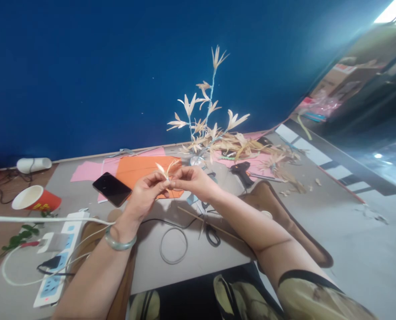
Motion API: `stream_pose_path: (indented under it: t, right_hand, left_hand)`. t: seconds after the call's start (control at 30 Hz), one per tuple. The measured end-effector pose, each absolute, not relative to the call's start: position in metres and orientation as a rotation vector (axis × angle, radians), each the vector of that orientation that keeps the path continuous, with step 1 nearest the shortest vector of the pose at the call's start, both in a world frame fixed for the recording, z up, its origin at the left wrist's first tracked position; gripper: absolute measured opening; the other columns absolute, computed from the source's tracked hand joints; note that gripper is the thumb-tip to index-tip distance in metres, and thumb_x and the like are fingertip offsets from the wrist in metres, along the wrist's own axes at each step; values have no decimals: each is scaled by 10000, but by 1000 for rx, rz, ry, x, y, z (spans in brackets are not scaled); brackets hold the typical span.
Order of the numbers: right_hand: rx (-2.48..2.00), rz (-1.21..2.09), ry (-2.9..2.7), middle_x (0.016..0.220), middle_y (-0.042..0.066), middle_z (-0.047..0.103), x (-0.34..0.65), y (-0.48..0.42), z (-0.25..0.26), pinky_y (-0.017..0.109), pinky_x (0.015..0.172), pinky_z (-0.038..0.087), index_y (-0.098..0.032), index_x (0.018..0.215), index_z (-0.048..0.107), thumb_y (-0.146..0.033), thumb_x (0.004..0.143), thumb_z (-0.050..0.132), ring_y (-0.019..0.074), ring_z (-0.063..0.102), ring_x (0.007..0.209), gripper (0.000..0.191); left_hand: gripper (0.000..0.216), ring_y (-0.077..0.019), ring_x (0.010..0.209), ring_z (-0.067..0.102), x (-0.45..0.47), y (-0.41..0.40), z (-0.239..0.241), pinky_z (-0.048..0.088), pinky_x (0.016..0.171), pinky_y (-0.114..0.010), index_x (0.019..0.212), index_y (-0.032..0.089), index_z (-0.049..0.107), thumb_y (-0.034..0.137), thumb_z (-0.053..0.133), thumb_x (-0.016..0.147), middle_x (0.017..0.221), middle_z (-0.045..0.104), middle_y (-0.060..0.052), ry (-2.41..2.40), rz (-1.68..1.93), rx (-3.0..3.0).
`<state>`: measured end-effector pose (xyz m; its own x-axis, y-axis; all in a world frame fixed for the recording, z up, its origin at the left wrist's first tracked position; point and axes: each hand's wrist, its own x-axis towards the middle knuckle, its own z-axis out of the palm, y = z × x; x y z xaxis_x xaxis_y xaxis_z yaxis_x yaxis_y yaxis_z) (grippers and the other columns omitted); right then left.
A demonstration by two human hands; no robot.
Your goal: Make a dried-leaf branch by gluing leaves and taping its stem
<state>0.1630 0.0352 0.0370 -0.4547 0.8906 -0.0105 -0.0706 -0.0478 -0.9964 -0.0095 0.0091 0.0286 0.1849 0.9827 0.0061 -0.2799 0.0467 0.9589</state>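
Pale flower [165, 173], small and narrow-petalled, sits between the two hands, raised above the orange paper [134, 170] on the counter [151, 278]. The left hand [141, 194] keeps a narrow grip, thumb and fingertips pinching the flower near its base; the right hand [191, 180] meets it there, its grip also narrow around the base. Whether the right fingertips hold a thread or wire too is too small to tell.

The petals look dry and thin, so squeezing hard or twisting sharply could crack one, while too loose a pinch could let them splay or drop. Just beyond the hands stands a branch [212, 86] bearing similar flowers; a careless forward reach could bend its thin stems. A white cable [51, 219] runs close to the left wrist and its bracelet [120, 242]; whether it touches is unclear, but a sweep of that arm could snag it. Under the right forearm lie a stick [218, 226] and scissors [212, 235], which a dropped elbow might shove aside. The glue gun [242, 173] lies past the right hand; if it is hot, which does not show, brushing it could burn.
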Motion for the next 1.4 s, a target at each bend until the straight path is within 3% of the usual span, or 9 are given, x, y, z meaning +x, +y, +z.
stream_pose_path:
  t: [0.53,0.77,0.97,1.23,1.4]
  right_hand:
    - [-897,1498,-1623,695,12,636,164,37,33,221,528,385,-129,793,652,-342,767,697,84,522,575,220]
    - [-925,1352,-1679,778,63,701,163,35,32,275,647,486,-123,769,684,-370,722,742,138,622,686,259]
    - [-928,1324,-1646,750,63,708,159,32,33,276,651,499,-127,735,690,-387,708,753,143,632,682,269]
    - [-952,1410,-1549,662,15,655,157,32,31,229,581,430,-131,700,660,-311,696,734,101,564,610,195]
    - [-918,1678,-1429,553,-25,593,159,32,35,195,419,227,-134,681,632,-315,688,737,34,346,436,209]
  left_hand:
    - [202,-101,577,568,-11,11,29,485,560,-238,775,150,586,305,716,758,687,588,6,1051,1209,1377]
    - [220,-98,548,573,-8,10,31,497,542,-235,692,151,579,282,755,695,639,574,22,1088,1297,1291]
    - [172,-91,542,581,-11,12,20,494,554,-223,699,156,605,239,755,704,627,598,30,997,1321,1190]
    - [191,-89,555,606,-6,7,23,524,589,-225,726,159,612,231,784,684,642,619,33,991,1349,1107]
    - [181,-99,585,615,-9,7,29,537,590,-239,778,157,669,245,793,679,702,654,4,840,1166,984]
